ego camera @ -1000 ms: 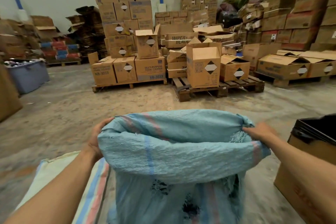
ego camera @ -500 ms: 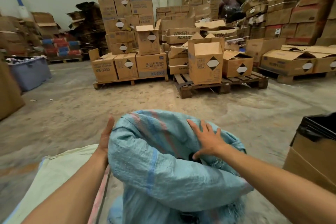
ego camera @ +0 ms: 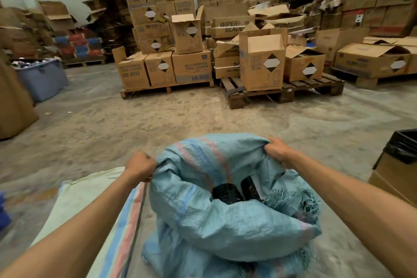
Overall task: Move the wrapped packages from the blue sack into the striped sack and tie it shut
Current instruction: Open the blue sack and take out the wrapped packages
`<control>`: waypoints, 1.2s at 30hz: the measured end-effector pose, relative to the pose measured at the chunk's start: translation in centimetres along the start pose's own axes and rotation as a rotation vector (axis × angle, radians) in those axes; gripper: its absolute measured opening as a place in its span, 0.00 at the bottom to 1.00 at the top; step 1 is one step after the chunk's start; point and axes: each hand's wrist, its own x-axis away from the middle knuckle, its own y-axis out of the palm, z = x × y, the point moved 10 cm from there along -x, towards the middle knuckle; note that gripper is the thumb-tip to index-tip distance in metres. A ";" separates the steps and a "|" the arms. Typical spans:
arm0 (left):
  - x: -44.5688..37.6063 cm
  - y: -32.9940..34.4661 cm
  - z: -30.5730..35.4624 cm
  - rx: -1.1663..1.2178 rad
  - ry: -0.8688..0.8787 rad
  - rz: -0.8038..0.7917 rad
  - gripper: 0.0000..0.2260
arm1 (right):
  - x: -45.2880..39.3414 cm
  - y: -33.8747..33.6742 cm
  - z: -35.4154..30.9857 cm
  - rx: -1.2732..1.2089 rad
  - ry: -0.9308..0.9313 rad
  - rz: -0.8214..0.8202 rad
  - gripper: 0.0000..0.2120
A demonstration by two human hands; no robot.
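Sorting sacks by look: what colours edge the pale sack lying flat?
Blue and pink stripes along the striped sack's edge, head view.

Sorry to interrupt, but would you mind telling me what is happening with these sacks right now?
A person is holding the blue sack open on the warehouse floor, the left hand and right hand each gripping its rim. Dark wrapped packages show inside the mouth; none is out yet. The striped sack lies flat on the floor beside it, to the person's left, not yet filled or tied.
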 end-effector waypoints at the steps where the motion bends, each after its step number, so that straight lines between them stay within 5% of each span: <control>1: 0.5 1.1 0.2 0.083 -0.040 -0.032 0.11 | -0.2 -0.1 0.4 0.000 0.015 0.014 0.16; 4: 2.0 5.1 0.5 -0.029 -0.134 -0.238 0.40 | -0.5 -0.4 1.0 0.053 0.060 0.019 0.09; 6: 2.8 6.4 -0.2 -0.157 -0.101 -0.222 0.57 | -0.3 -0.4 0.9 0.112 0.042 -0.020 0.05; 11: 2.5 8.1 -3.6 -0.150 -0.028 0.016 0.23 | 0.9 -1.1 -0.4 0.494 -0.136 0.011 0.20; 16: 0.9 10.3 -6.6 0.288 -0.330 -0.270 0.12 | 3.7 0.8 2.9 0.689 -0.168 -0.105 0.46; 21: 5.2 11.2 -5.9 0.458 -0.439 -0.568 0.17 | 5.7 -2.4 8.9 0.740 0.146 0.310 0.30; 23: 5.9 11.3 -5.5 0.475 -0.448 -0.659 0.07 | 6.7 -3.2 12.0 0.579 0.318 0.363 0.27; 25: 5.8 11.6 -4.7 0.414 -0.370 -0.759 0.10 | 7.6 -2.7 14.8 0.489 0.455 0.331 0.29; 27: 5.4 12.1 -3.5 0.267 -0.206 -0.759 0.24 | 8.6 -1.9 16.4 0.432 0.538 0.327 0.37; 30: 2.8 10.1 -0.7 0.125 0.154 -0.392 0.41 | 9.4 -0.8 18.1 0.394 0.568 0.306 0.45; 33: 2.2 10.3 1.9 -0.247 0.525 -0.210 0.31 | 9.1 -1.0 18.9 0.510 0.486 0.214 0.32; 36: 1.9 10.5 2.0 -0.626 0.543 -0.153 0.09 | 7.8 -2.3 17.8 0.384 0.362 0.271 0.12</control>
